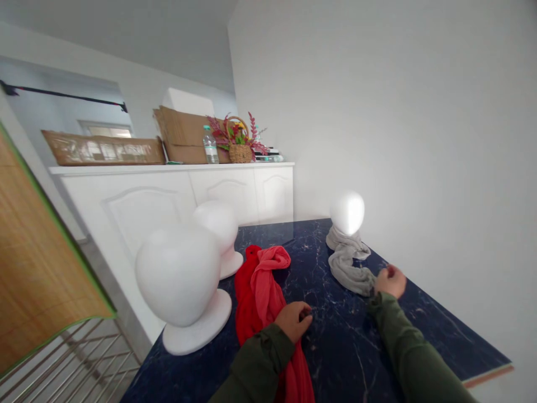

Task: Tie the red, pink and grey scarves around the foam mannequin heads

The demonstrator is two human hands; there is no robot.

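Two long scarves, a bright red scarf (244,282) and a coral-red scarf (266,296), lie side by side on the dark blue marbled table (331,336). My left hand (295,321) rests over the coral scarf, its fingers loosely bent with a gap to the thumb. A grey scarf (350,271) loops around the base of a white foam head (348,212) at the back right and trails toward me. Beside the trailing end is my right hand (391,281), fingers curled in, with nothing visible in them.
Two more white mannequin heads, a nearer head (180,280) and one farther head (218,229), stand along the table's left side. Behind is a white cabinet (155,196) bearing cardboard boxes (113,150), a bottle (210,146) and a flower basket (240,152). A metal rack (88,358) is at lower left.
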